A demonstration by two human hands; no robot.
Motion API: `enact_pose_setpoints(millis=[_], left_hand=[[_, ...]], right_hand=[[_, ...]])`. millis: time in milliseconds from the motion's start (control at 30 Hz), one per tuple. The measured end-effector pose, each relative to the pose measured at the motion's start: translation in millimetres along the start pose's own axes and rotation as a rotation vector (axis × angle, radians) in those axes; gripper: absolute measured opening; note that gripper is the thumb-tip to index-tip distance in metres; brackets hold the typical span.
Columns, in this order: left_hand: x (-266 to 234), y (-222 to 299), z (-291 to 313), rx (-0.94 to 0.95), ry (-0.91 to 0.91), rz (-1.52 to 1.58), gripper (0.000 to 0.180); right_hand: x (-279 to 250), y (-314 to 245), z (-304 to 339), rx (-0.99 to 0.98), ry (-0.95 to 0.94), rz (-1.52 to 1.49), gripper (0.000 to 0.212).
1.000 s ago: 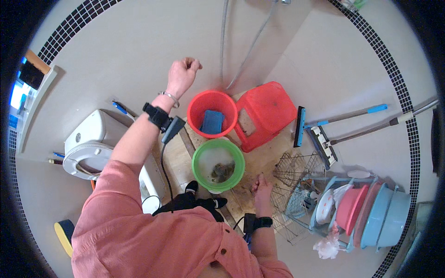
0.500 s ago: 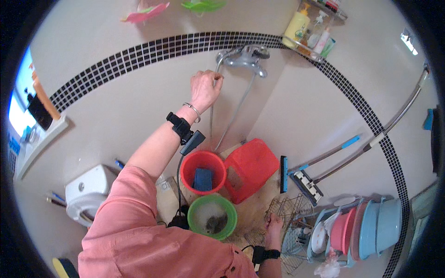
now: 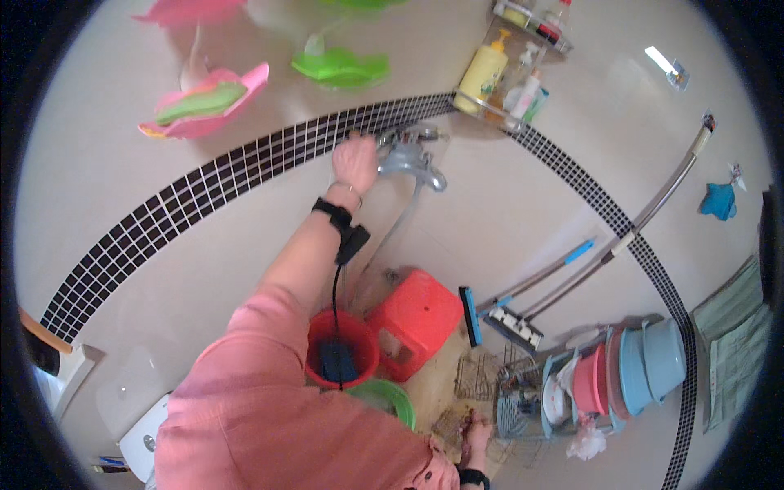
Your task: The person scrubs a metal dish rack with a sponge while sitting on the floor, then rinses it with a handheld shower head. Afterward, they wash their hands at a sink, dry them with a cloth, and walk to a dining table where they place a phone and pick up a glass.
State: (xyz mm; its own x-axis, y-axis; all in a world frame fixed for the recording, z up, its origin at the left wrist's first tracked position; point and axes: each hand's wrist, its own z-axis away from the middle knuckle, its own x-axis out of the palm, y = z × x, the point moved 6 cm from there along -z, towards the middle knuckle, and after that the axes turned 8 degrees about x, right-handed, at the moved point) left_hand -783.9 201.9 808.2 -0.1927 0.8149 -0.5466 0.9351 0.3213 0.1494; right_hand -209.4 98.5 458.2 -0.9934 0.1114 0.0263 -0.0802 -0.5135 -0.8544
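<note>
My left hand [image 3: 355, 163] is raised to the wall, its fingers closed at the left end of the chrome shower tap [image 3: 411, 163]; what they grip, if anything, is hidden. From the tap a shower hose [image 3: 400, 220] hangs down. Low on the right, my right hand [image 3: 477, 431] has curled fingers beside a wire rack [image 3: 447, 425] near the floor; I cannot make out what is in them. Beneath my left arm stands a red bucket [image 3: 371, 349] with a blue object [image 3: 335, 359] inside. My sleeve partly covers the green basin [image 3: 400, 400], which holds foamy water.
A red plastic stool [image 3: 429, 314] lies tipped beside the bucket. A squeegee [image 3: 470, 317] and a mop [image 3: 516, 328] lean on the right wall. Stacked basins [image 3: 661, 359] fill a rack at the lower right. Bottles [image 3: 482, 73] stand on the corner shelf; a toilet [image 3: 147, 441] is at lower left.
The view has tilted up and shifted. My left hand has moved from beside the hose up to the tap's left end, its fingers more tightly closed. My right hand stays low by the wire racks.
</note>
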Motion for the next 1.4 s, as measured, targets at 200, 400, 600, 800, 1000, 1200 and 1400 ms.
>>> enact_pose_setpoints(millis=[200, 400, 600, 800, 1000, 1200, 1400], left_hand=[[17.5, -1.3, -13.0, -0.069, -0.154, 0.003, 0.009], [31.4, -0.8, -28.1, -0.026, -0.228, -0.034, 0.011], [30.2, -5.2, -31.4, -0.018, -0.214, 0.051, 0.015], [-25.1, -8.3, -28.3, -0.125, -0.157, 0.228, 0.024], [-53.4, -20.6, 39.1, -0.155, -0.196, 0.643, 0.026], [-57.9, -50.7, 177.3, -0.461, -0.197, 1.051, 0.021], [-29.8, -59.6, 301.9, -0.586, -0.852, 0.929, 0.024]], right_hand=[[-3.5, -1.1, 5.8, 0.01, 0.093, -0.014, 0.016], [26.9, -27.2, -3.2, -0.08, 0.001, 0.061, 0.016], [70.8, -57.4, 2.8, -0.127, -0.074, 0.16, 0.023], [135.0, -120.8, -1.4, -0.201, -0.162, 0.393, 0.026], [258.4, -279.7, 5.6, -0.551, -0.32, 0.526, 0.029], [397.4, -383.9, 15.4, -0.576, -0.57, 0.269, 0.031], [482.2, -396.5, -16.9, -0.347, -0.633, 0.027, 0.033]])
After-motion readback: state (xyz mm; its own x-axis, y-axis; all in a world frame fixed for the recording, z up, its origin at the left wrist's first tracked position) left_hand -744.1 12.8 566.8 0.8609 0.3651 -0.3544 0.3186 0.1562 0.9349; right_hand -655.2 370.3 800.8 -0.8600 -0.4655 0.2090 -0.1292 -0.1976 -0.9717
